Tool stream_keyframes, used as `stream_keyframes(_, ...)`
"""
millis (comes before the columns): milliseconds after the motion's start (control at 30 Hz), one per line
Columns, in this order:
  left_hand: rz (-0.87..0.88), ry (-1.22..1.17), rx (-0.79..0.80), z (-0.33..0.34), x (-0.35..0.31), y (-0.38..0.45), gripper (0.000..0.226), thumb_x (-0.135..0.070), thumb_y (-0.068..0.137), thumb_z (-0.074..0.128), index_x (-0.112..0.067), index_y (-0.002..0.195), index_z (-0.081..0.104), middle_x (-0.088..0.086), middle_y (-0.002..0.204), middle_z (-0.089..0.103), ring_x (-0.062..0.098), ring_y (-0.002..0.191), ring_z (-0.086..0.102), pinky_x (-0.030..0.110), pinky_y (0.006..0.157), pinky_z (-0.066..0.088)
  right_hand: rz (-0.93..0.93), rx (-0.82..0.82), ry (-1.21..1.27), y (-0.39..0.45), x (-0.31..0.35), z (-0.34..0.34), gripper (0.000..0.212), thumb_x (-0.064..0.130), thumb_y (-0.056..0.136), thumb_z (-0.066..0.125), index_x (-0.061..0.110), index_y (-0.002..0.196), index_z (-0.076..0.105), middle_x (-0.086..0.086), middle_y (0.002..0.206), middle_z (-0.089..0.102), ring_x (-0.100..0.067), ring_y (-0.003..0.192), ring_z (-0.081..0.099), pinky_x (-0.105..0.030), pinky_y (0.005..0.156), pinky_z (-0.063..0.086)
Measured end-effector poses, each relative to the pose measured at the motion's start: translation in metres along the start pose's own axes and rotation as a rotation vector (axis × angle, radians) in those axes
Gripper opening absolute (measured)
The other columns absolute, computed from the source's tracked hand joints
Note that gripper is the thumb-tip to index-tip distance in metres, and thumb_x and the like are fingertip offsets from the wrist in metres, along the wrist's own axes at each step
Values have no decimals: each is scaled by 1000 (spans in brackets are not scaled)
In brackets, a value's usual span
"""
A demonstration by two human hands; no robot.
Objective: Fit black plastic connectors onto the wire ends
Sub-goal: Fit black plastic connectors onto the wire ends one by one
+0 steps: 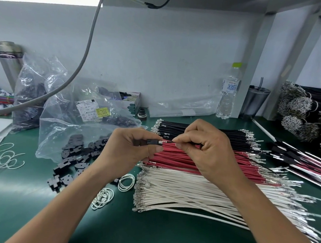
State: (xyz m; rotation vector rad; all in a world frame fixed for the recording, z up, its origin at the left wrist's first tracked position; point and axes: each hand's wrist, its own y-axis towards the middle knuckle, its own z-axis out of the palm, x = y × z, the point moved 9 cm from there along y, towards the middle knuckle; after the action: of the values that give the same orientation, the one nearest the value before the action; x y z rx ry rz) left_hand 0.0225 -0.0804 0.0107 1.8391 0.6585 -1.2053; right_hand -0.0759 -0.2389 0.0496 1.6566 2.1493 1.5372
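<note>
the green mat (38, 198) spreads under everything in front of you. on its right half lie three flat rows of cut wires with metal terminals at both ends: white wires (189, 194) nearest you, red wires (182, 158) in the middle, black wires (202, 132) farthest. to the left sits a clear bag (65, 126) with a label, its mouth open toward a loose heap of connectors (72, 159) spilled on the mat. a water bottle (229, 91) stands against the back wall, and white bands (126, 182) lie near your left wrist.

your left hand (127, 151) is clenched around one connector (152, 142), thumb and fingers pinching it above the red row, its open end facing right. your right hand (204, 152) pinches a black wire (168, 141) between thumb and forefinger, just beside the connector. the wire's metal terminal (162, 141) sits at the connector's mouth; you cannot tell whether it is already inside.
</note>
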Motion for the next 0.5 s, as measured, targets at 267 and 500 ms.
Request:
stream_keyframes(267,56,93,47,6,-5,-3,25,-24,74,82,-21,98,84,10,72,69,16,57,63,25,60,57,-13,35,15,1,0,5,11,11,83,80,20,89,81,11,81,59,-14,77,60,-21,68,45)
stream_keyframes(500,141,400,70,14,-5,-4,16,-21,83,83,-31,94,83,-8,76,67,7,61,61,18,60,49,-11,109,-58,-6,1,22,11,10,86,78,18,92,81,7,83,58,-11,78,60,-27,69,51)
